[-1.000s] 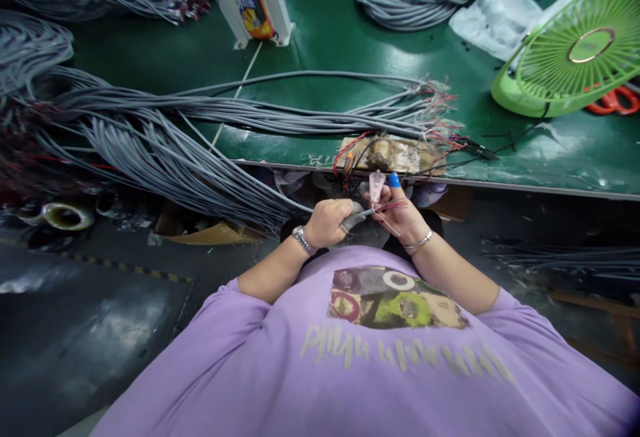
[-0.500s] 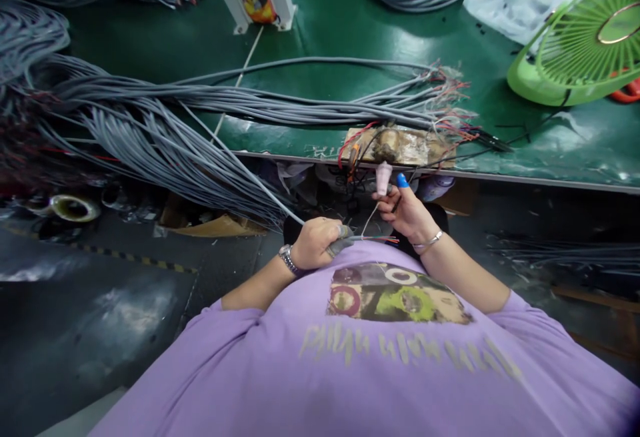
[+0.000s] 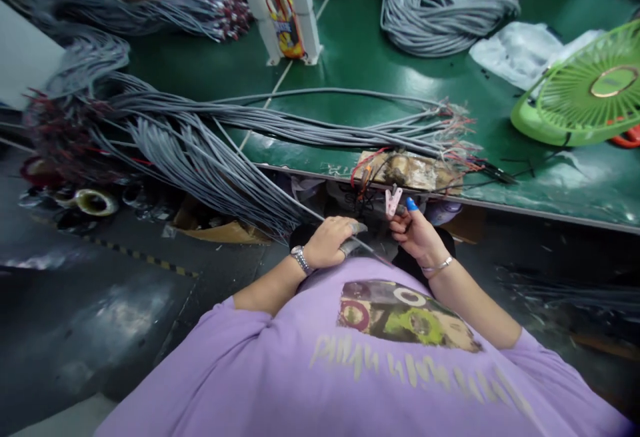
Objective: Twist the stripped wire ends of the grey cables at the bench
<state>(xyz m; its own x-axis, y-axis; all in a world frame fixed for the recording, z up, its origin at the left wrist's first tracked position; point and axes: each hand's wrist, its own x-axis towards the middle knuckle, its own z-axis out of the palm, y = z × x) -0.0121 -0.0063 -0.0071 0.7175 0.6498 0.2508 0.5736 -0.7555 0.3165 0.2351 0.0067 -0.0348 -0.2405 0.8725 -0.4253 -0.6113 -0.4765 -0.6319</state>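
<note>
A thin grey cable (image 3: 311, 212) runs down from the bundle at the table edge into my left hand (image 3: 330, 242). My thumb and index finger, both in grey coverings, have the cable between them. Beyond the fingertips its thin end (image 3: 373, 251) points right, over the purple shirt. My right hand (image 3: 417, 236) is curled, with a blue cover on one fingertip. Just at its fingertips is a pink clip (image 3: 393, 202), in front of the table edge; I cannot tell whether the fingers touch it. What lies inside the curled fingers is hidden.
A large bundle of grey cables (image 3: 280, 122) lies across the green table (image 3: 345, 74), its stripped ends by a stained block (image 3: 417, 170). Farther back are a coiled cable bundle (image 3: 440, 17), a plastic bag (image 3: 520, 54), a green fan (image 3: 595, 90) and white posts (image 3: 305, 4).
The view has tilted up, showing more of the table's far side. The light strand between my right hand and the cable end no longer shows. The pink clip appears turned, its two legs visible.
</note>
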